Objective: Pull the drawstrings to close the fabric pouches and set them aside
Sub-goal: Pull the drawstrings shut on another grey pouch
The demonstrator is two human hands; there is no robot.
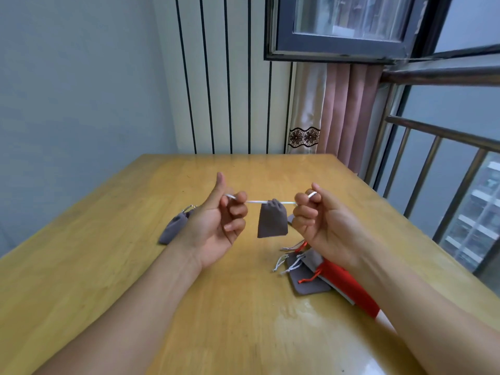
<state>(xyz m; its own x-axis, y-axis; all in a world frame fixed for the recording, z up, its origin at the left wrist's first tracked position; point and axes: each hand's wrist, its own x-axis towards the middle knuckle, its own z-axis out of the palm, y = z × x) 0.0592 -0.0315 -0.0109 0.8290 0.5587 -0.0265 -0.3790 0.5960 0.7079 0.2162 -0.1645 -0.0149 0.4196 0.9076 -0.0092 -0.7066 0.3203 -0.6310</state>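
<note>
Both hands are raised above the wooden table point(108, 266) with a small grey pouch point(272, 219) hanging between them from its white drawstring point(254, 201), which runs taut and level from one hand to the other. The left hand point(216, 226) has its fingers curled round the left end of the cord, palm turned toward the camera and thumb pointing up and away. The right hand point(322, 223) grips the right end the same way, its fingers curled over the cord, a short white loop showing at the top of the fist. The pouch's mouth is gathered tight into a puckered neck on the cord, and its body hangs clear of the tabletop, midway between the 2 hands. On the table to the left, partly hidden behind the left hand, lies a second grey pouch point(173, 228) with its neck cinched and its cord ends pointing to the far side. Near the right forearm sits a loose pile of flat pouches point(308, 280): grey ones with white cords spread out to the left, and a red pouch point(343, 282) with red cords partly under the arm. How many lie in that pile cannot be told. Beyond the table stand a striped wall panel point(230, 90), a pink curtain point(343, 109) and a window point(349, 25) with a metal railing point(438, 147) on the right.
</note>
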